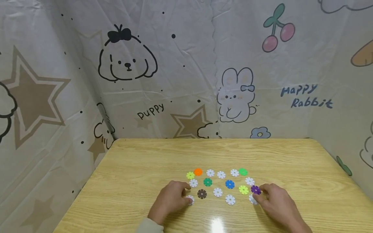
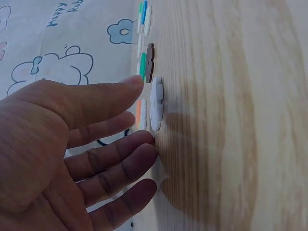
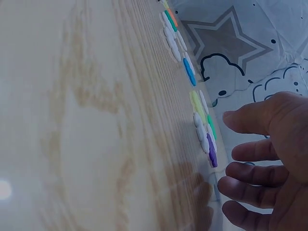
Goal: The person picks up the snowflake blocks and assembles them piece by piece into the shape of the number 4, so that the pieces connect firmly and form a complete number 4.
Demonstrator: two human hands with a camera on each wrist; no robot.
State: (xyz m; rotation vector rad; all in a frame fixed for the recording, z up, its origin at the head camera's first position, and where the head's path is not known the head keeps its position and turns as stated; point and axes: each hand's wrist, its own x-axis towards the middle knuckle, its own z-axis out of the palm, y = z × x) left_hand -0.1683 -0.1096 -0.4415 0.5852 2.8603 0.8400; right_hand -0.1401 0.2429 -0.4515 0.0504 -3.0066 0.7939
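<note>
Flat, notched plastic discs lie spread over the table in the head view. My left hand is at their left side, thumb and fingers apart, its thumb over the edge of a white disc. Near it lies a brown disc. In the left wrist view the fingers are loosely bent and hold nothing. On the right side, my right hand is beside a purple disc, its thumb partly covering another white disc. The right wrist view shows the right fingers spread loosely with nothing between them.
Between the hands lie a green disc, a blue disc, a yellow disc and several white ones. An orange disc is at the back left. Printed cloth hangs behind the wooden table and along its sides.
</note>
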